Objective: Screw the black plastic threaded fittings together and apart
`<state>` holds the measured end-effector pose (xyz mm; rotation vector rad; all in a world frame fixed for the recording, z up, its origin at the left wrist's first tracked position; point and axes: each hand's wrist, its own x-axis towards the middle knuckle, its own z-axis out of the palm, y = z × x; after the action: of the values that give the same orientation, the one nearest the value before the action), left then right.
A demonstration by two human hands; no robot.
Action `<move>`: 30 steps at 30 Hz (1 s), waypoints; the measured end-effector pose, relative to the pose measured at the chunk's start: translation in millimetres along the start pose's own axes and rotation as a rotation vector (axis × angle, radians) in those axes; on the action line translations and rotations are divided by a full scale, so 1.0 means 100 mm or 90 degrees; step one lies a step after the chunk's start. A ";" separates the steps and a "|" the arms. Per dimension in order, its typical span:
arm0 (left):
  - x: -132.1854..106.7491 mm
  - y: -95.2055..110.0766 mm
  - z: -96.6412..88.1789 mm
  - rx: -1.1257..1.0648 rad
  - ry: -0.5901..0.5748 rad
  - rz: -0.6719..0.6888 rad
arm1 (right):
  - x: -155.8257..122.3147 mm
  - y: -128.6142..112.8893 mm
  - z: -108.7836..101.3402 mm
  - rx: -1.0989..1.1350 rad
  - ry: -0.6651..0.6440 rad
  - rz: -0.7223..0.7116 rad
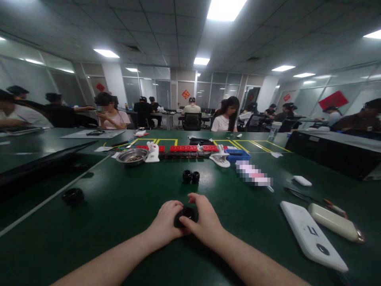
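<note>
The black part (187,213) sits between both hands, just above or on the counter (125,198), centred before the person, presumably so that each side can be worked from its own arm. The left hand (167,219) is closed around its left side, seemingly as the steady hold. The right hand (206,217) arches over from the other side, thumb at the near rim, fingers reaching past the far one; the hands cover so much that I cannot tell whether it grips or merely rests. Its opening faces up, which likely keeps it reachable. A pair of parts (187,176) stands just beyond, perhaps kept handy, while a lone part (73,196) lies well apart at the left.
</note>
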<state>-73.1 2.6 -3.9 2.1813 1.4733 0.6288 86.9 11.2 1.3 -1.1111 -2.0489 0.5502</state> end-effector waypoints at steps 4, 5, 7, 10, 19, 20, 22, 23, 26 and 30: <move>0.00 0.00 -0.01 -0.007 -0.009 -0.004 | -0.01 0.01 0.00 0.062 -0.078 -0.059; 0.00 -0.01 -0.01 -0.007 -0.011 -0.007 | -0.02 0.01 -0.01 0.073 -0.090 -0.078; 0.00 -0.03 0.00 -0.004 -0.012 -0.010 | -0.03 0.00 -0.02 0.073 -0.083 -0.087; 0.00 -0.05 0.02 0.005 -0.001 -0.002 | -0.02 0.00 -0.02 0.049 -0.012 -0.046; 0.01 -0.08 0.03 -0.008 -0.007 0.005 | -0.02 -0.01 -0.01 0.089 -0.096 -0.088; 0.01 -0.08 0.03 -0.004 -0.006 0.006 | -0.02 -0.02 -0.02 0.087 -0.087 -0.092; 0.01 -0.08 0.03 0.007 0.001 0.008 | -0.02 -0.02 -0.03 0.066 -0.042 -0.071; 0.01 -0.08 0.03 0.011 0.002 0.009 | -0.01 -0.01 -0.03 0.050 -0.017 -0.055; 0.00 -0.09 0.04 0.012 0.006 0.019 | 0.02 0.01 -0.02 0.014 0.006 -0.034; 0.02 -0.14 0.08 0.020 0.005 0.039 | 0.03 0.01 -0.03 0.051 -0.049 -0.086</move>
<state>-78.6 8.1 -18.1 2.2572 1.4353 0.6400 88.6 13.9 3.5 -0.9099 -2.1301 0.6096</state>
